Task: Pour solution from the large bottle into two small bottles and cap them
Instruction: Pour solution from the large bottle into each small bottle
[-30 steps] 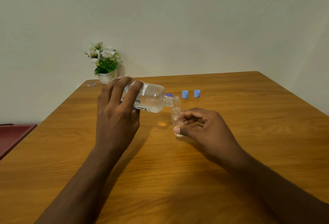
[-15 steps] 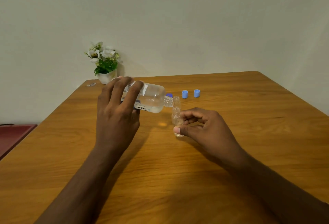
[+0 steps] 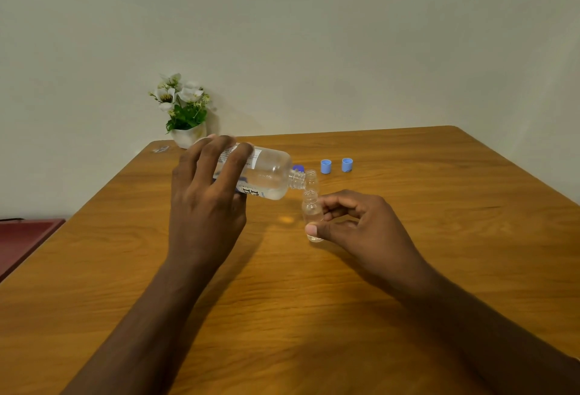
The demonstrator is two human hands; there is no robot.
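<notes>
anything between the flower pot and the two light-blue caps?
Head view: the left hand and the tilted large bottle it grips cross the line from flower pot to caps.

Large clear plastic bottle (image 3: 266,175): tipped slightly further than a second ago, mouth lower over the small clear bottle (image 3: 312,215).
Liquid inside: shifted toward the neck (barely).

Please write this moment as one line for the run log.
left hand: tilts large bottle | right hand: steadies small bottle | caps: off

Tipped large bottle (image 3: 266,175) over small bottle (image 3: 312,215)
</notes>
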